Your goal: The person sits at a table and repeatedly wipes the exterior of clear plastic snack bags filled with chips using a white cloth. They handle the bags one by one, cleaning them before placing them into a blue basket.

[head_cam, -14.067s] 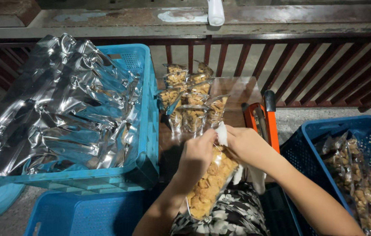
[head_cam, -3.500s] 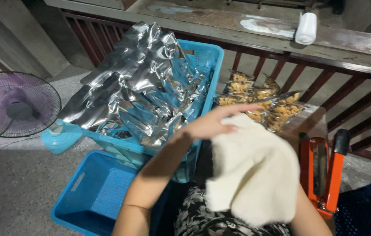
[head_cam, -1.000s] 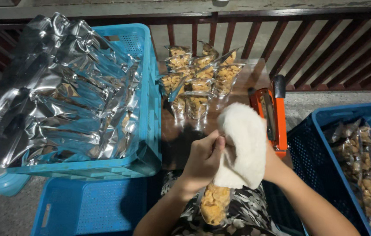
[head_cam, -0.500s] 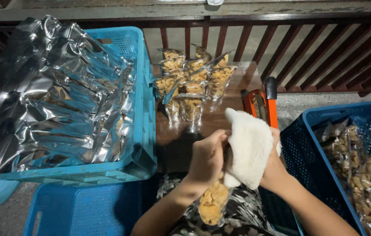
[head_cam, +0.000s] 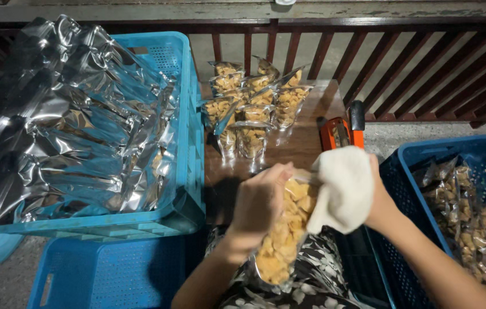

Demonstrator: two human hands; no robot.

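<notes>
A clear, glossy plastic bag (head_cam: 282,240) of dry, rough-looking yellow snack pieces is gripped by the left hand (head_cam: 259,207), and a soft, matt white cloth (head_cam: 340,189) is held by the right hand (head_cam: 376,197). Shiny, crinkled silver foil pouches (head_cam: 65,126) are piled in a matt light blue plastic crate (head_cam: 188,171). More clear glossy bags (head_cam: 251,106) are laid on a brown wooden table (head_cam: 306,143) with a smooth, dull sheen
</notes>
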